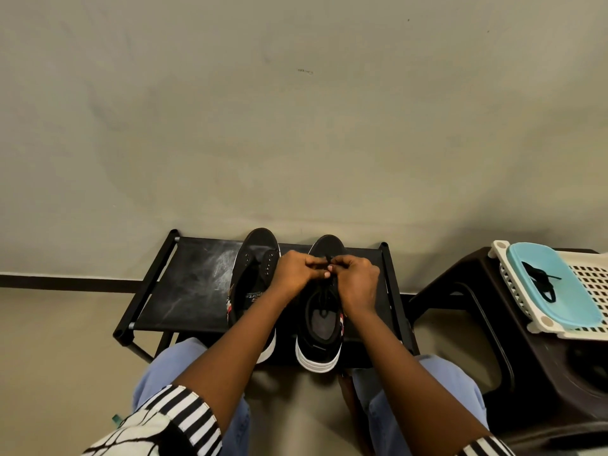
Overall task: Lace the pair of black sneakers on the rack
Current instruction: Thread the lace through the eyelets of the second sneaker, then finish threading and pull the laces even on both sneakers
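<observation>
On the rack [184, 291], the right sneaker [324, 311] points away from the person. Above its eyelets, the left hand [296, 271] and right hand [357, 279] meet, both pinching the lace [328, 259]. The left sneaker [253, 281] waits unlaced beside.

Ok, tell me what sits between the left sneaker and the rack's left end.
Nothing: head view shows only bare, scuffed black shelf fabric from the left sneaker to the rack frame's left end.

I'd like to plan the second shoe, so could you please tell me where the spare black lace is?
In the head view, the spare black lace lies at far right on the turquoise lid atop the white basket, right of the rack.
</observation>
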